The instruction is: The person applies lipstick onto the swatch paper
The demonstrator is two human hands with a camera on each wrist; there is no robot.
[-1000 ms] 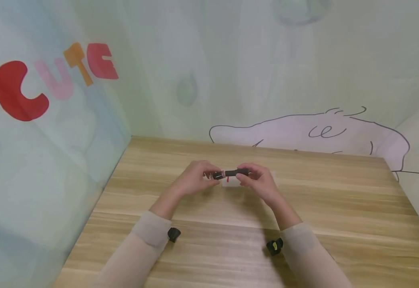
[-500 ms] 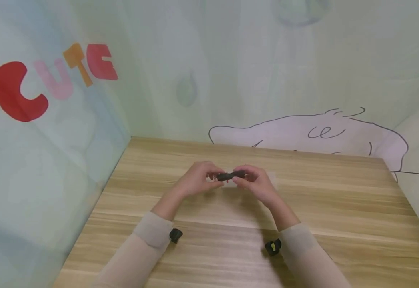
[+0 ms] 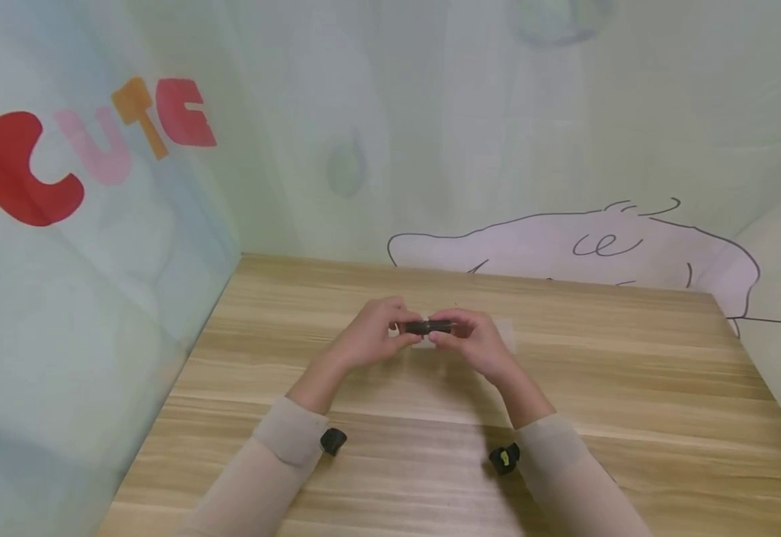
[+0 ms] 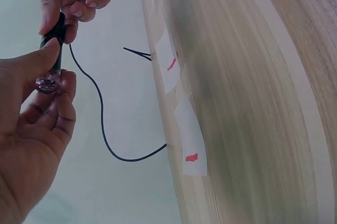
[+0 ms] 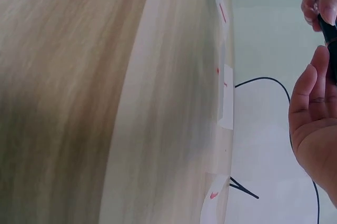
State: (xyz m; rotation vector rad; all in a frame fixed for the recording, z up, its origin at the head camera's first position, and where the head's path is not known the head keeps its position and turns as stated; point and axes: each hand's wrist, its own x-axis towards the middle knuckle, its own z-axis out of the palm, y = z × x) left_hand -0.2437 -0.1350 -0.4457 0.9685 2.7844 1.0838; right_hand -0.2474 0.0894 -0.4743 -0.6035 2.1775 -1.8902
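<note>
Between my two hands is a slim black tube (image 3: 428, 327), shaped like a lipstick, lying level over the far middle of the table in the head view. My left hand (image 3: 373, 337) pinches its left end with thumb and fingers. In the left wrist view that end shows a clear, faceted tip (image 4: 47, 84). The right hand (image 3: 476, 339) grips the other end, thumb nearest me. The two black sections meet between the thumbs, with a thin seam in the head view. Fingers cover both ends in part.
White paper slips with red marks lie under and beyond the hands, one paper slip (image 4: 190, 137) near the table's far edge. The wooden table (image 3: 632, 388) meets printed cloth walls (image 3: 497, 134) at the back and left. Small black devices (image 3: 333, 441) sit at both cuffs.
A second ago a pinkish band and a narrower black stretch showed between the tube's two parts. The hands have come closer together, and those stretches no longer show.
</note>
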